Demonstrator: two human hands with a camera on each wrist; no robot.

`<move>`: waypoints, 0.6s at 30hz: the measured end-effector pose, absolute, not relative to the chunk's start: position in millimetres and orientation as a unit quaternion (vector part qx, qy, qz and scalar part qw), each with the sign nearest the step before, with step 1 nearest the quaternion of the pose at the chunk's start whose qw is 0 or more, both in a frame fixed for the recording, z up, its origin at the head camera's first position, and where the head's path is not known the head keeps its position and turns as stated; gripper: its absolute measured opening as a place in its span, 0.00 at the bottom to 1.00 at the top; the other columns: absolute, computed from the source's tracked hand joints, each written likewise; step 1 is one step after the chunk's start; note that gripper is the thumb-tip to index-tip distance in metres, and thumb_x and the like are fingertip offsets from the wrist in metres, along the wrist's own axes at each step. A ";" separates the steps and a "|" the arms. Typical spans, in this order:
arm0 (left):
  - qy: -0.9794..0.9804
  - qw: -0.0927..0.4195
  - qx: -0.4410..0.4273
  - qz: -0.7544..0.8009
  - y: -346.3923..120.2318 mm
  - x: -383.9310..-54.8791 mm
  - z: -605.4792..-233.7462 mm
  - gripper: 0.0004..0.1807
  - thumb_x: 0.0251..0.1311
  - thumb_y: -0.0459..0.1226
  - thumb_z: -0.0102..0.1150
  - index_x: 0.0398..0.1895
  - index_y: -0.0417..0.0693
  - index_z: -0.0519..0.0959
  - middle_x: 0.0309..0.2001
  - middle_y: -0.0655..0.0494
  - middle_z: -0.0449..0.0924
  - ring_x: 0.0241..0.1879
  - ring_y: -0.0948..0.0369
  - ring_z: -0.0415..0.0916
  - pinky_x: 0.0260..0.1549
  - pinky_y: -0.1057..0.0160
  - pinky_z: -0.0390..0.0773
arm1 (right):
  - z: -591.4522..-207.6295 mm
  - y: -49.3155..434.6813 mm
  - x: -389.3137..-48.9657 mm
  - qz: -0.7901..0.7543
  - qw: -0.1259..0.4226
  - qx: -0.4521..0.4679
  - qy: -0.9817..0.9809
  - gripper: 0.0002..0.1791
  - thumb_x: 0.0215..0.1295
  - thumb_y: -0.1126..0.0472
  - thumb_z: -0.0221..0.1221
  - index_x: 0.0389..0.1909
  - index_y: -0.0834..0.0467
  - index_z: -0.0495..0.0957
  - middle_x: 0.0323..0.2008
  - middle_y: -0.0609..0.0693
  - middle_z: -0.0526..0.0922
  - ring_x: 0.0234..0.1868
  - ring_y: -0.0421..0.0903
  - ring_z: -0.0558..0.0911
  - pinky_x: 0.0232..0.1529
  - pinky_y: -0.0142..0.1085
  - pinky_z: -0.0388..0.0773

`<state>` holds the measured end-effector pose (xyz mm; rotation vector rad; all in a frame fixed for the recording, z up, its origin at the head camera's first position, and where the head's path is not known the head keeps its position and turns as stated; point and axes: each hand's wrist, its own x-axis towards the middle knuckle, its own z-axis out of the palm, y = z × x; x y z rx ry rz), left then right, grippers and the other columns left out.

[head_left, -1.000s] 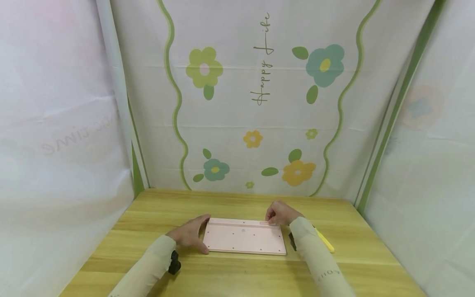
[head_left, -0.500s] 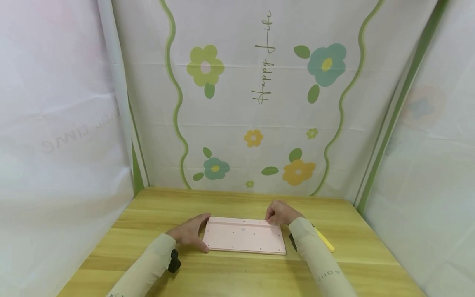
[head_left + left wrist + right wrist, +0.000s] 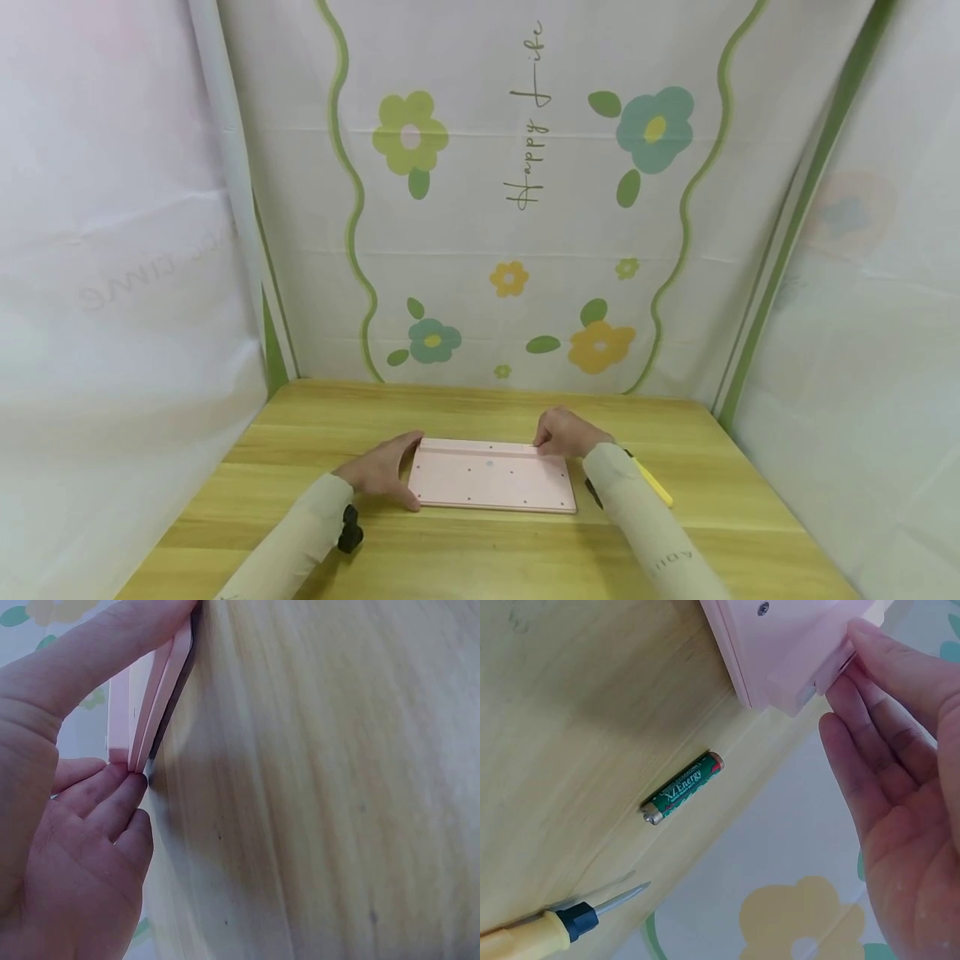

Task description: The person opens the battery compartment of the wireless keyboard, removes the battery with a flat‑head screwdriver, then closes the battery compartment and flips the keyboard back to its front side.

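Note:
A pink keyboard [image 3: 491,479] lies face down on the wooden table, its screw-dotted back and raised rear ridge showing in the head view. At its left end my left hand [image 3: 381,471] holds it, thumb at the near corner and fingers at the far one. In the left wrist view the fingertips [image 3: 124,787] meet the keyboard's edge [image 3: 154,697]. My right hand [image 3: 568,432] is at the ridge's right part. There its thumb and fingers pinch the small pink battery cover [image 3: 832,675], which they partly hide.
In the right wrist view a green battery [image 3: 682,787] lies on the table beside the keyboard. A yellow-handled screwdriver [image 3: 532,936] lies farther off, partly behind the right forearm in the head view. A flowered cloth [image 3: 457,208] hangs behind the table.
My right fingers have shifted slightly left along the ridge, and the light outlined panel seen beside them before is now mostly covered. The left hand and keyboard stay put.

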<state>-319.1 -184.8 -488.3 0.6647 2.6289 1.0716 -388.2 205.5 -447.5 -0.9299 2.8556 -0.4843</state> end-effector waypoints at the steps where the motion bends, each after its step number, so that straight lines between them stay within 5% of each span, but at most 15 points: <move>1: 0.895 0.113 0.227 0.366 -184.6 -318.4 -487.6 0.70 0.43 0.45 0.88 0.83 0.32 0.51 0.82 0.33 0.54 0.82 0.35 0.52 0.78 0.33 0.57 | -447.3 205.2 -387.5 -0.155 0.050 -0.306 0.938 0.06 0.63 0.69 0.72 0.39 0.60 0.92 0.36 0.48 0.90 0.38 0.39 0.84 0.40 0.32 0.87; 7: 0.893 0.114 0.223 0.373 -184.1 -316.4 -487.0 0.70 0.42 0.43 0.89 0.83 0.31 0.51 0.82 0.33 0.54 0.82 0.35 0.52 0.79 0.33 0.56 | -445.0 202.0 -384.3 -0.148 0.045 -0.349 0.924 0.06 0.63 0.73 0.69 0.27 0.65 0.89 0.28 0.45 0.84 0.28 0.34 0.71 0.30 0.25 0.72; 11: 0.893 0.117 0.217 0.375 -184.0 -316.4 -488.9 0.70 0.42 0.43 0.89 0.83 0.33 0.51 0.83 0.34 0.55 0.82 0.36 0.53 0.79 0.34 0.57 | -443.8 199.9 -382.5 -0.150 0.054 -0.366 0.917 0.17 0.64 0.76 0.66 0.15 0.69 0.77 0.17 0.42 0.64 0.21 0.36 0.57 0.24 0.27 0.56; 18: 0.890 0.115 0.222 0.381 -184.3 -317.1 -489.0 0.70 0.42 0.43 0.89 0.83 0.32 0.51 0.82 0.33 0.54 0.82 0.36 0.53 0.78 0.34 0.57 | -443.3 197.7 -381.3 -0.148 0.054 -0.353 0.922 0.20 0.63 0.77 0.66 0.12 0.63 0.76 0.17 0.39 0.61 0.21 0.35 0.57 0.22 0.26 0.56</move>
